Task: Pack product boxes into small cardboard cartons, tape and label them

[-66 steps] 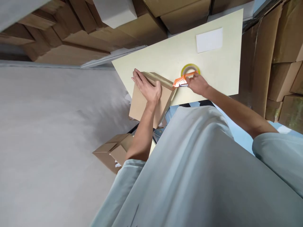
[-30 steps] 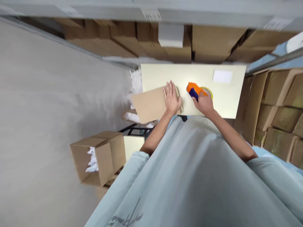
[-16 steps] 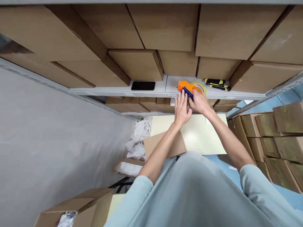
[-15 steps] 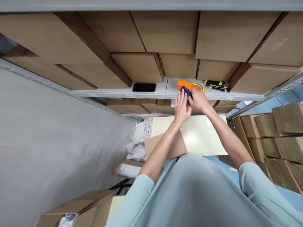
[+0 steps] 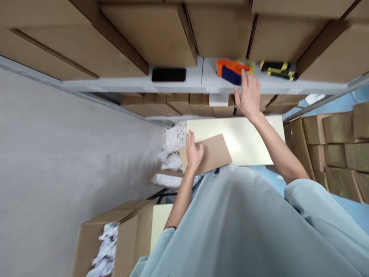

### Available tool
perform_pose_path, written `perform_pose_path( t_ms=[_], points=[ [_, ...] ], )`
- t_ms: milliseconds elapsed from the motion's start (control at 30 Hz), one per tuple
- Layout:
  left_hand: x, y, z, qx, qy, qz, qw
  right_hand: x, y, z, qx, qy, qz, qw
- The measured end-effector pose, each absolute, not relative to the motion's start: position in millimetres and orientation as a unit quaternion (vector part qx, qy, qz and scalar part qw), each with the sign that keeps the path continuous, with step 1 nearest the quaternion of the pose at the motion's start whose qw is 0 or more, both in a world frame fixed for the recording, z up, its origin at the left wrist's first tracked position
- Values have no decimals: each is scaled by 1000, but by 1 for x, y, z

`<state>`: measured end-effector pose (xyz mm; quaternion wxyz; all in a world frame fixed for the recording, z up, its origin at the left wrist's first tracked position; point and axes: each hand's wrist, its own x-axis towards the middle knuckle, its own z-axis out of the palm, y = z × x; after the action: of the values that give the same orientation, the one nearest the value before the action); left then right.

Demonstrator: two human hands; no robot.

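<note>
Since half a sec ago our left hand (image 5: 194, 152) has dropped from the shelf down to the flat cardboard box (image 5: 211, 154) at frame centre, and our right hand (image 5: 249, 94) has let go of the tape dispenser (image 5: 230, 71), which now sits alone on the shelf.

Around us: grey shelf board (image 5: 184, 82) runs across the upper part of frame, w/ big brown cartons (image 5: 155, 30) stacked behind it. A black phone (image 5: 168, 74) lies on the shelf upper centre, well left of the dispenser; a black-and-yellow tool (image 5: 276, 69) lies just right of it. Pale table top (image 5: 253, 138) sits below the shelf, centre right. White paper scraps (image 5: 173, 150) are piled left of the table. An open carton w/ white filling (image 5: 115, 238) is at lower left. More cartons (image 5: 337, 146) stand at right edge. Nothing blocks either hand.

Left arm is bent, hand palm-down on the box's left end, fingers spread flat and pressing, not gripping. The box lies on the table's near-left corner, overhanging the edge. Right arm is stretched up and fwd, hand at the shelf lip just below the dispenser, fingers loose and extended, fingertips at its blue part; can't tell if they touch.
</note>
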<state>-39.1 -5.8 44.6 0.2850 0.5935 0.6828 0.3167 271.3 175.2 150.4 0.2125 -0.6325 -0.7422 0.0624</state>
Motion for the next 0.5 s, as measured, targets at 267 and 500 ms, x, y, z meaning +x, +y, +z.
perform_pose_path(
  t_ms=[267, 500],
  points=[
    [-116, -121, 4, 483, 810, 150, 298, 255, -83, -4, -732, -478, 470, 123],
    [-54, -89, 11, 693, 638, 61, 330, 207, -136, -33, -715, -266, 626, 161]
  ],
)
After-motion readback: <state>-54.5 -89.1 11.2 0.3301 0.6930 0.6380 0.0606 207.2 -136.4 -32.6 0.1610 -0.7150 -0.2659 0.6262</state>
